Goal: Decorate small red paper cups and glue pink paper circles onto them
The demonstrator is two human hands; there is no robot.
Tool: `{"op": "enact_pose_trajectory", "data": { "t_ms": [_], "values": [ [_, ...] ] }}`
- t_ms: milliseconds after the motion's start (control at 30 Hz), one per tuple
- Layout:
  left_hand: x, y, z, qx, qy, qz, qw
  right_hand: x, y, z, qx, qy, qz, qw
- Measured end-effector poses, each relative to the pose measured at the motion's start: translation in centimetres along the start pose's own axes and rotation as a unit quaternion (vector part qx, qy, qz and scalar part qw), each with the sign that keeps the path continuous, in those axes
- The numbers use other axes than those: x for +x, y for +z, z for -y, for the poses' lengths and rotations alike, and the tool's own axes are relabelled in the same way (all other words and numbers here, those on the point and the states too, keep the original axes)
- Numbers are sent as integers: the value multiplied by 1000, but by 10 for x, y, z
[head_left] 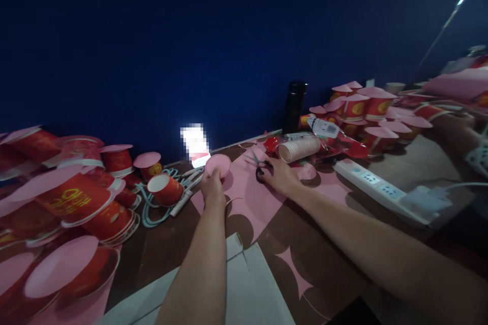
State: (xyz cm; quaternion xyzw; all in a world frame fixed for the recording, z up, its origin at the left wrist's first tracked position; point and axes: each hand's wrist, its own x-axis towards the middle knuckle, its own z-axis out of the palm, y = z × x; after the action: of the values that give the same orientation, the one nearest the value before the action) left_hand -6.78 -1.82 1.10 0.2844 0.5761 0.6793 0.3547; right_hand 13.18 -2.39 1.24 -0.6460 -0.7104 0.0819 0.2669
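My left hand (213,186) is closed around a paper cup (218,163), its thumb on the round pink face with a pale rim. Most of that cup's side is hidden. At the right, the fingers of my right hand (280,175) are on the black handles of a pair of scissors (258,162), whose blades point away to the left. Beneath the scissors lies a sheet of pink paper (249,193) with rounded cut-outs along its edges. A red paper cup (164,189) lies tipped left of my left hand, beside a coiled white cable (152,218).
Red cups topped with pink discs (76,198) crowd the left; more cups (377,104) are stacked at the right. A black flask (295,106), nested paper cups (300,149), a glowing screen (196,144) and a power strip (381,190) stand around. Another person's hand (455,124) is far right.
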Motion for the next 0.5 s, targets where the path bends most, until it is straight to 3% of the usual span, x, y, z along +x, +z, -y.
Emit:
{"op": "enact_pose_trajectory", "data": {
  "t_ms": [233, 367, 500],
  "values": [
    [-3, -1, 1, 52, 9, 15, 998, -3, 0, 2, -133, -69, -25, 988],
    [-5, -1, 3, 102, 35, 47, 993, -5, 6, 0, -85, -133, -64, 985],
    [-15, 3, 0, 210, 114, 124, 963, -8, 10, 3, -7, -199, -93, 975]
  ]
}}
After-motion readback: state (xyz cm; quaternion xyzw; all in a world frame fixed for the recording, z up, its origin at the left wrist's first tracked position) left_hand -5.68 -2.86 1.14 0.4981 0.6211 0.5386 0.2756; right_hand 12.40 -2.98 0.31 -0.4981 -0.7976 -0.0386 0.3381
